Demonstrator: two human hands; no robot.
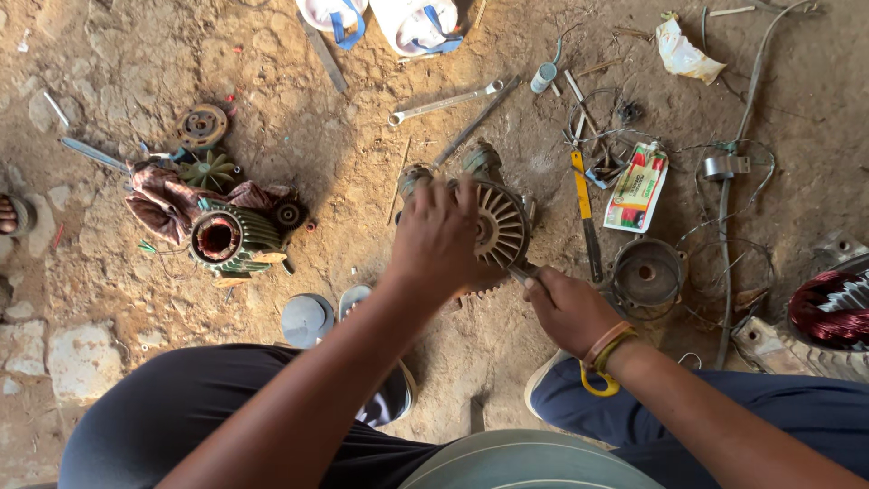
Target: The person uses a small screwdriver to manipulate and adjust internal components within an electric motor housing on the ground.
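Here, down on the dirt floor between the knees: a small motor (501,226), fan end up, pale fins showing. Left hand (434,240) laid over its top, fingers curled down around the casing, gripping it. Right hand (568,312) closed in a fist around a thin metal tool (522,272), tip set against the motor's lower rim just beside the fan. Hands close together, each clamped on its own thing, not touching each other.

Probably prying or loosening at that rim. For good work:
- Press straight down with the left hand so the casing cannot roll on the loose ground.
- Set the tip fully into the seam before any force, since a slip would run toward the left fingers.
- Lever in small bites around the rim rather than one hard heave, and spare the thin fins.

Cannot tell what kind of tip the tool has; hidden by the fist and the casing.

Round about: a green finned housing (226,238) against a bundled cloth (163,199) to the left, a wrench (444,102) beyond the motor, a round metal cap (646,272) near the right hand, a copper winding (828,308) at the far right.
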